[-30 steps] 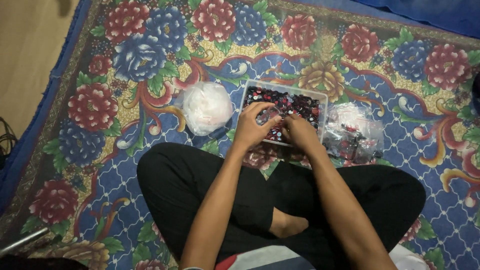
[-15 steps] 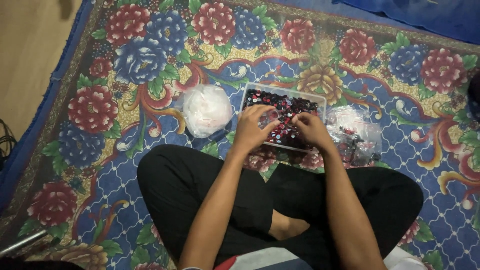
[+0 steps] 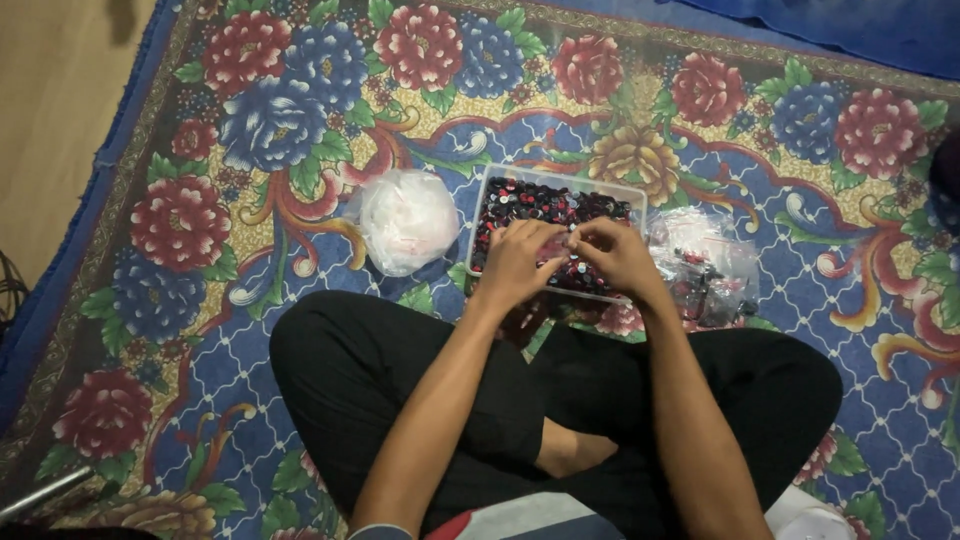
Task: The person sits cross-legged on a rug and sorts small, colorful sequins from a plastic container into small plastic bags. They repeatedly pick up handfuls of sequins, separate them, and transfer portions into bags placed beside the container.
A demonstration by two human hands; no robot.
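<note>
A clear plastic box (image 3: 490,189) filled with several small dark and red round pieces stands on the carpet in front of my crossed legs. Both hands hover over its near half. My left hand (image 3: 518,262) and my right hand (image 3: 618,256) meet fingertip to fingertip, pinching something small and pale between them; the piece itself is too small to make out. My forearms reach forward over my black trousers.
A white knotted plastic bag (image 3: 405,218) lies left of the box. A clear bag (image 3: 705,265) with dark pieces lies to its right. A flowered carpet (image 3: 250,130) covers the floor; bare tan floor (image 3: 50,100) shows at the left. A white round lid (image 3: 820,522) sits at bottom right.
My hands were apart over the box half a second ago, then came together again at the middle. The box and the bags have stayed put.
</note>
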